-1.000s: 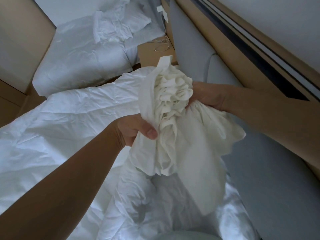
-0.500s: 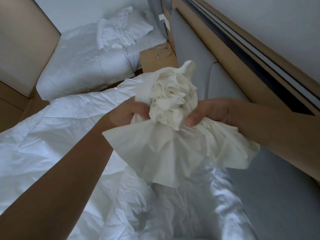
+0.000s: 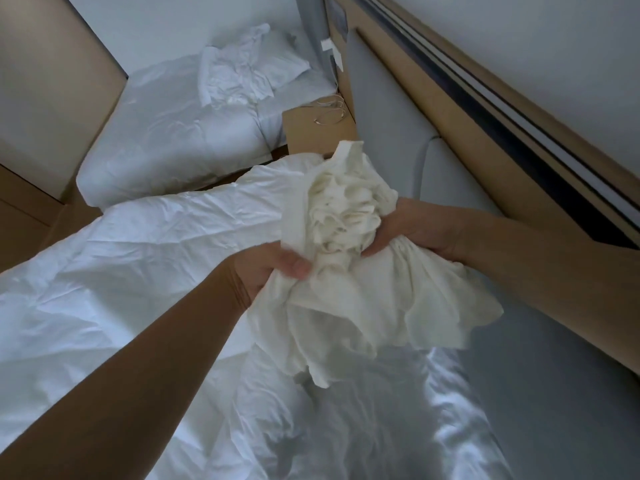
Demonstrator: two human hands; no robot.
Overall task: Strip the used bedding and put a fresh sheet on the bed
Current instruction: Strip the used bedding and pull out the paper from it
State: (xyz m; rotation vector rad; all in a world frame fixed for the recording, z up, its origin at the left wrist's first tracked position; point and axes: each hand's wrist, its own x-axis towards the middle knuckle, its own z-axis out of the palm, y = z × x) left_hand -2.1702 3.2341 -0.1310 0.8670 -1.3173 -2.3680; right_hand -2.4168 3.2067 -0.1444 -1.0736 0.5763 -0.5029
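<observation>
Scanning room: two beds side by side, wood-panelled wall [image 3: 450, 109] behind, grey padded headboard [image 3: 554, 393] along the right.
Near bed [image 3: 415, 438]: directly under the hands. Its sheet is rucked and shiny at lower right. Judged not fully stripped.
White duvet [image 3: 138, 265]: crumpled, lying across the near bed's left side.
Far bed [image 3: 162, 147]: beyond the near one, well apart from the hands, with a loose linen heap [image 3: 239, 71] at its pillow end.
Nightstand [image 3: 311, 136]: between the beds by the headboard, thin cable loop [image 3: 329, 114] on top.
Cream linen bundle [image 3: 349, 292]: held in the air above the near bed. Sheet or pillowcase, cannot tell. The long axis runs from the gathered ruffle at the far upper end down to loose hems hanging toward the person.
Left hand [image 3: 273, 268]: clamped on the bundle's left side with the thumb over the fabric. Lower and nearer the person.
Right hand [image 3: 412, 230]: gripping the gather's right side, slightly higher, nearer the headboard.
Key relation: the hands sit close together with only the gather between them. The next move likely means spreading them along the hem or tossing the bundle aside.
</observation>
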